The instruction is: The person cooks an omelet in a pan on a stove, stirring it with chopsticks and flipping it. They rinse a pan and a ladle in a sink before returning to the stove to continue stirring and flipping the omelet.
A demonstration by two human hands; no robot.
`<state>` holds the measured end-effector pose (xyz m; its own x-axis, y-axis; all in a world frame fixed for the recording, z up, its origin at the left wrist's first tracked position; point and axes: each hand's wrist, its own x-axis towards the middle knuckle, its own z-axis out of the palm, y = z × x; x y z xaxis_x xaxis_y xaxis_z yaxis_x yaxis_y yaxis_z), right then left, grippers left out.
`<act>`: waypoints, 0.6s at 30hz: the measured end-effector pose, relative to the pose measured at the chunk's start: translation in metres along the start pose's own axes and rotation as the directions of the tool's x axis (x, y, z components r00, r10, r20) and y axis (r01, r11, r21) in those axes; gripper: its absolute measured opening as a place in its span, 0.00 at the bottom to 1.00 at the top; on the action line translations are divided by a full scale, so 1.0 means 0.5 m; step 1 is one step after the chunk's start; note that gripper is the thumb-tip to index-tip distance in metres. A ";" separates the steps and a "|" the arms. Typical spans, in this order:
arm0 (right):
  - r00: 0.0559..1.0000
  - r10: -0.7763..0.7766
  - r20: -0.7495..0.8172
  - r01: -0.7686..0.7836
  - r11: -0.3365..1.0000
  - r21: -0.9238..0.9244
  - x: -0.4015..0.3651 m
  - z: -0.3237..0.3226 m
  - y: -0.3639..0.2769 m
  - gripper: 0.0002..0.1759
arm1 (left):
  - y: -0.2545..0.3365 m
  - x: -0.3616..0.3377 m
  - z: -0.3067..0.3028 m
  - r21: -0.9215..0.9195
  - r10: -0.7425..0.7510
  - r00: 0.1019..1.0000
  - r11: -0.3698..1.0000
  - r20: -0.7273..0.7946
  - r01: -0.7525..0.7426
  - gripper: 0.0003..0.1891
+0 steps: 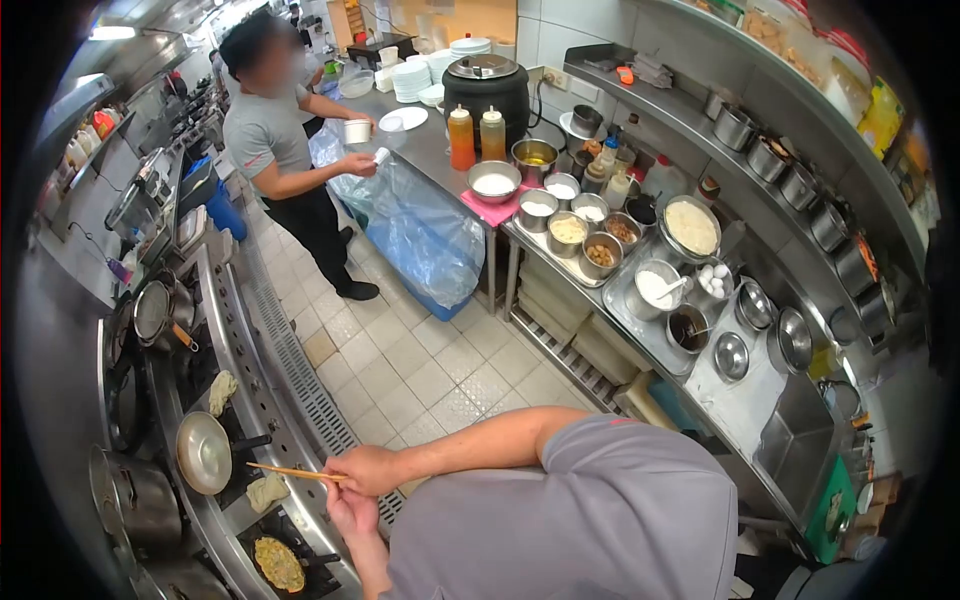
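My right hand is closed around a pair of wooden chopsticks, their tips pointing left over the stove. Just below it, my left hand is close against the right one. Its fingers look curled in, partly covered, and what they hold does not show. Left of the chopstick tips sits a light metal frying pan with a dark handle. In a second pan nearer the bottom lies a yellow, egg-like omelette. A folded cloth rests on the stove edge between the pans.
A steel stove runs along the left, with a large pot. At right, a counter carries several metal bowls, a rice pot, eggs and a sink. Another person stands by a bin with a blue bag.
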<state>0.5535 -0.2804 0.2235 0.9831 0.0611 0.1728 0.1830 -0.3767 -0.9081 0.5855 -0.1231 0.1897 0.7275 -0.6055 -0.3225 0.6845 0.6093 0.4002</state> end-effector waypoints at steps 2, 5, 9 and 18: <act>0.998 -0.032 0.059 0.033 0.999 -0.026 -0.015 -0.038 0.005 0.14 | -0.025 0.012 -0.002 -0.049 0.031 0.999 0.998 -0.037 -0.033 0.16; 0.989 -0.014 0.150 0.028 0.995 -0.095 -0.036 -0.108 0.030 0.13 | -0.063 0.041 -0.015 -0.030 0.071 0.995 0.997 -0.072 -0.074 0.14; 0.986 -0.054 0.157 0.043 0.997 0.069 -0.062 -0.204 0.091 0.12 | -0.118 0.088 0.018 0.021 0.103 0.989 0.995 -0.108 -0.102 0.14; 0.965 0.093 0.243 -0.044 0.979 -0.199 -0.130 -0.327 0.219 0.12 | -0.249 0.127 0.112 -0.020 0.176 0.935 0.981 -0.307 -0.191 0.14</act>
<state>0.5081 -0.4770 0.1751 0.9685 0.2489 -0.0105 0.1340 -0.5558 -0.8204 0.5439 -0.2662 0.1673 0.8147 -0.3021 -0.4950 0.5340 0.7237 0.4371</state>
